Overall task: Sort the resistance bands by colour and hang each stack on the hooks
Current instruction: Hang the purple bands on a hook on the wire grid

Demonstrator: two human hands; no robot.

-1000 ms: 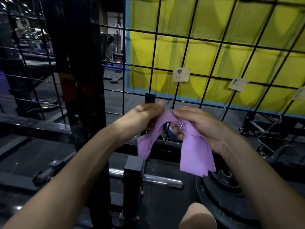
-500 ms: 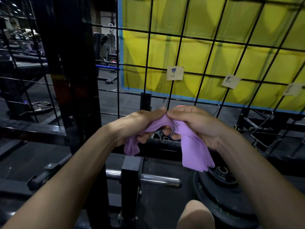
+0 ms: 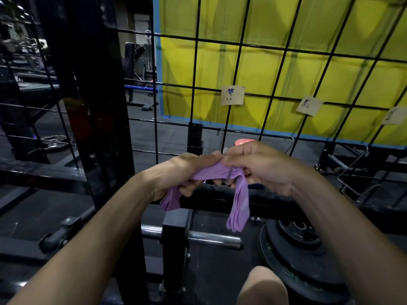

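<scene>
Bunched tighter now than a second ago, purple bands pinched by left hand at nine o'clock, right hand at three, nearing hook.

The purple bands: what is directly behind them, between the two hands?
Behind the purple bands a thin metal hook shows, and the wire grid. The left hand and right hand cover the rest.

Dim, perhaps backlit; warped edges

Matt, likely rubbery purple bands; black wire grid; glossy chrome bar.
</scene>
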